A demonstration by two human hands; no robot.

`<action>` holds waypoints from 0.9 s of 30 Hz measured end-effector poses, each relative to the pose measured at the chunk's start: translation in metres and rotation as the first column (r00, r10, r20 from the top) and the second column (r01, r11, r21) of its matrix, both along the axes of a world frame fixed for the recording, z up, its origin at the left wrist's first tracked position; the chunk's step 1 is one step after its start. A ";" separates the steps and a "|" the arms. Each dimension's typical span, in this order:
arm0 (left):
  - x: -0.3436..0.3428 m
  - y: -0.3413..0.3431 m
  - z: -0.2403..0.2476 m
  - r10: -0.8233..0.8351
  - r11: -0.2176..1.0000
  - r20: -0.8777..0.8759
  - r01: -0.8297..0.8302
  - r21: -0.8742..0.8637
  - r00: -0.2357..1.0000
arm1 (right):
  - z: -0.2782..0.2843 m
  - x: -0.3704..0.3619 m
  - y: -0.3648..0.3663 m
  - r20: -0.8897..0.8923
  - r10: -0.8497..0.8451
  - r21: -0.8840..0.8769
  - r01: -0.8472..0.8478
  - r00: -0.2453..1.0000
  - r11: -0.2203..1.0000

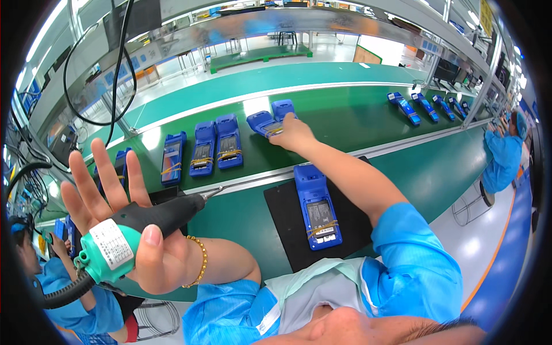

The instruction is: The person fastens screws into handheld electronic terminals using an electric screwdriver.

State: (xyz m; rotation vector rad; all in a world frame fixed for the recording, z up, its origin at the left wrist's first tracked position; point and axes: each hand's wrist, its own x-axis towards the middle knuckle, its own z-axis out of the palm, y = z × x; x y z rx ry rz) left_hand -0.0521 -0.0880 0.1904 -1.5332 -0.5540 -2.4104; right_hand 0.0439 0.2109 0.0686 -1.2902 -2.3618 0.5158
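Observation:
A green and black electric screwdriver [172, 215] lies across my left hand [158, 259], held between thumb and palm; the other fingers are stretched out and spread. Its bit points right over the bench. My right hand [296, 133] reaches out to the belt, its fingers closed round the lower end of a blue handheld payment terminal [261, 122]. A second blue terminal [283, 107] sits right against it, partly hidden by the hand. Closer to me, another terminal [319, 213] rests back-up on a black mat [282, 230], a yellow rubber band round its battery end.
Several blue terminals [228, 144] with rubber bands line the green belt [345, 109] on the left; more [424, 107] lie far right. A metal rail [253, 179] edges the belt. Black cables [118, 75] hang at left. Co-workers in blue [503, 152] sit on both sides.

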 end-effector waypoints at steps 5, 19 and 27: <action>0.004 0.005 0.000 -0.001 1.000 -0.003 0.001 -0.006 1.000 | -0.032 -0.047 0.023 0.014 0.038 0.028 -0.038 0.999 0.999; 0.015 0.012 0.003 0.019 0.996 -0.042 -0.023 -0.088 0.999 | -0.054 0.135 0.020 -0.401 0.057 0.028 -0.050 0.914 0.998; 0.033 0.017 0.000 0.008 1.000 -0.009 -0.008 -0.011 1.000 | -0.091 0.243 0.052 -0.399 -0.265 0.078 0.320 0.878 0.944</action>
